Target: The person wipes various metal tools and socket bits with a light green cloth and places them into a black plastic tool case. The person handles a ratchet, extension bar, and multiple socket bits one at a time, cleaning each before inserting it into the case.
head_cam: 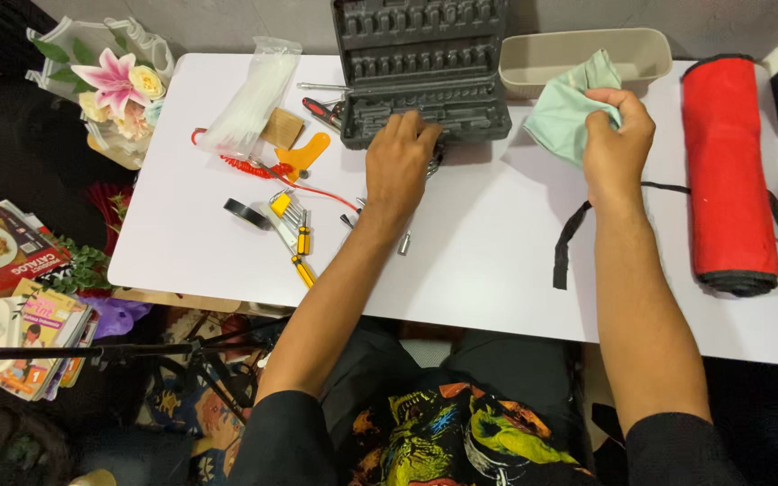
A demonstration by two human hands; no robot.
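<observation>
On the white table [497, 261]: an open grey tool case [425, 72], loose tools beside it, a beige tray [533, 56] behind.
Left hand [400, 162]: laid on the front edge of the case, fingers curled down over it; whether they grip anything I cannot tell.
Right hand [617, 137]: fingers clamped on a pale green cloth [569, 117], bunched and lifted just in front of the tray.
Progress: looks early to me; screwdrivers [297, 236], a tape roll [247, 213] and small bits lie scattered left of the case, well apart from either hand.
Red roll [729, 166]: closed, at the far right, untouched.
</observation>
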